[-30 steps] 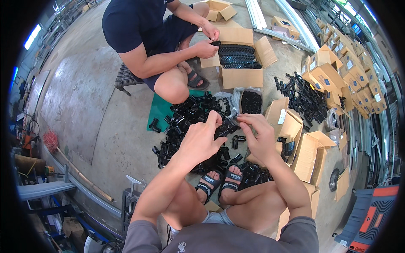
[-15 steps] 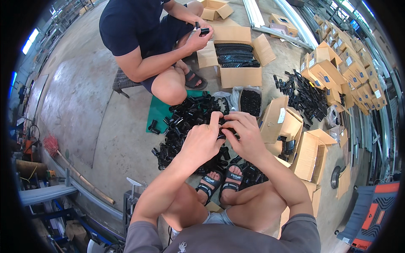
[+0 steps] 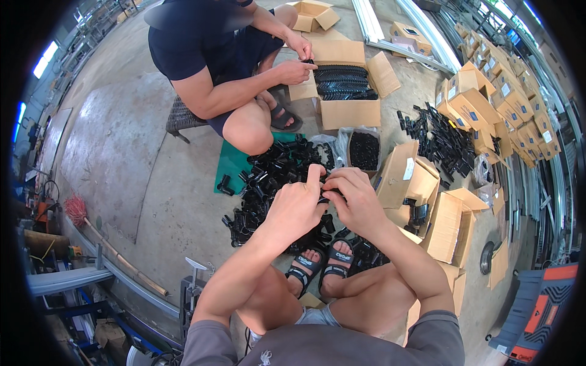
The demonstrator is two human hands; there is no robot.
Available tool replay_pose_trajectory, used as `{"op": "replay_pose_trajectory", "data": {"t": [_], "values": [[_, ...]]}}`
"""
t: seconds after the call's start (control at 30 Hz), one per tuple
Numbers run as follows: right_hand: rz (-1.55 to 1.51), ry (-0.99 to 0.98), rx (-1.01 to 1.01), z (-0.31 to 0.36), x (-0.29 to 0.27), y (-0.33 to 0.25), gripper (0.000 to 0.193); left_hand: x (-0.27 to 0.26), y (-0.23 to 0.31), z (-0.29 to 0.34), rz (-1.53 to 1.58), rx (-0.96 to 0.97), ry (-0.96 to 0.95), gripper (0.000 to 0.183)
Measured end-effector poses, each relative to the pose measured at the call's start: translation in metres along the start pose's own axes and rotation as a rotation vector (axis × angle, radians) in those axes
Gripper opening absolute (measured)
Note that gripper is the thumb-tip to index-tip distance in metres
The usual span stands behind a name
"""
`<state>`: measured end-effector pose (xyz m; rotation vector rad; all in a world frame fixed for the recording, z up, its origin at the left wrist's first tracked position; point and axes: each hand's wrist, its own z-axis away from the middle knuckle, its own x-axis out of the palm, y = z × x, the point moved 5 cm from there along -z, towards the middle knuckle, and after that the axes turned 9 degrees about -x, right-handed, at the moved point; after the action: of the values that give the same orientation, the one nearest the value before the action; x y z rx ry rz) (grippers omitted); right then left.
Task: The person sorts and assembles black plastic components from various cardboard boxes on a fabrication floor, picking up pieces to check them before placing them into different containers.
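Observation:
My left hand [image 3: 294,208] is closed round a small black fitting [image 3: 322,197], with its index finger raised along it. Pinched fingers of my right hand [image 3: 356,196] meet the same fitting from the other side. Most of the piece is hidden by my fingers. Beneath my hands lies a heap of glossy black tubular fittings [image 3: 259,186], partly on a green sheet [image 3: 227,160]. Just beyond, a box of small black parts [image 3: 364,151] stands beside clear plastic bags.
A co-worker [image 3: 201,67] sits on a woven stool [image 3: 183,116] at the far left, hands by an open carton [image 3: 350,114] of neatly stacked black parts. Open cartons [image 3: 448,229] stand to my right. Beyond them lies another black pile [image 3: 436,143]. A broom [image 3: 122,255] lies left.
My hands stay together on the fitting, with small finger shifts. The co-worker's hands have moved down toward the open carton, and the black piece they held is now mostly out of sight.

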<state>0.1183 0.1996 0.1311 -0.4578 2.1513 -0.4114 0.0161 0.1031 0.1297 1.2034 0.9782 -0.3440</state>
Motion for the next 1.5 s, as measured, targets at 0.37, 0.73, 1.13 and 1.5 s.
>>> {"op": "replay_pose_trajectory", "data": {"t": [0.37,0.73,1.13,1.5], "values": [[0.037,0.142,0.063,0.001,-0.016,-0.004,0.014,-0.004,-0.002,0.003,0.091,0.018,0.082,0.052],[0.101,-0.132,0.590,0.044,0.068,0.202,0.020,-0.039,-0.032,0.002,0.443,-0.274,0.210,0.036],[0.312,-0.529,0.671,0.077,0.245,0.349,0.015,-0.027,-0.050,0.000,1.189,-0.521,0.094,0.028],[0.495,-0.385,0.437,0.083,0.284,0.379,0.015,-0.004,-0.075,-0.036,1.111,-0.583,0.060,0.031]]}}
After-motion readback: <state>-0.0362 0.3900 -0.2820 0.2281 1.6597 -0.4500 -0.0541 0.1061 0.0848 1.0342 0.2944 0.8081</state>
